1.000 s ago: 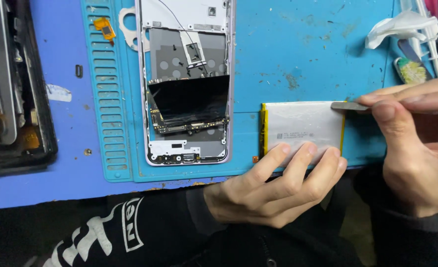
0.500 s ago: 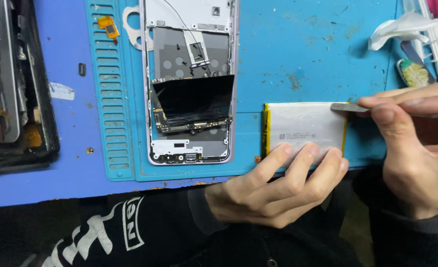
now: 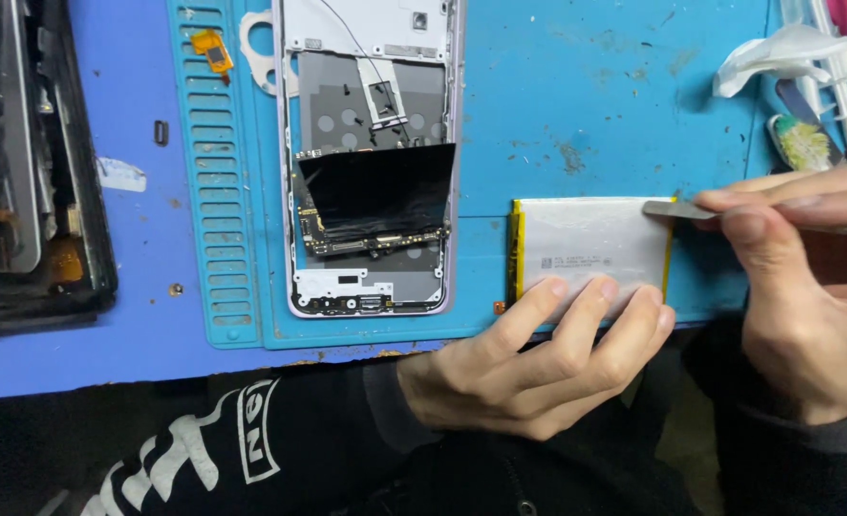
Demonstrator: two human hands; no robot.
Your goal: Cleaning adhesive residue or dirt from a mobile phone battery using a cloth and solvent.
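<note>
Two bare hands work at the near edge of a blue mat (image 3: 614,105). The left hand (image 3: 528,368) lies palm down, its fingers (image 3: 590,311) spread and pressed flat on the near edge of a flat silver battery (image 3: 590,248), pinning it to the mat rather than gripping it. The battery has a yellow strip along its side and lies just beyond those fingertips, level on the mat.

The right hand (image 3: 805,306) is clenched around a thin metal blade (image 3: 691,210), thumb below and forefinger stretched along the top. The blade's flat tip touches the battery's far right corner, right at that hand's fingertips.

To the left of the left hand's fingers, well apart from them, an opened phone (image 3: 371,162) lies face down with its back off; a black sheet (image 3: 375,191) covers its middle, with a narrow circuit board just under it. Beyond the right hand's fingers sit a crumpled white tissue (image 3: 777,57) and some white plastic tools (image 3: 839,72). Far left of both hands lies a dark device (image 3: 32,182) at the mat's edge. A black sleeve with white print (image 3: 213,449) covers the left forearm.
</note>
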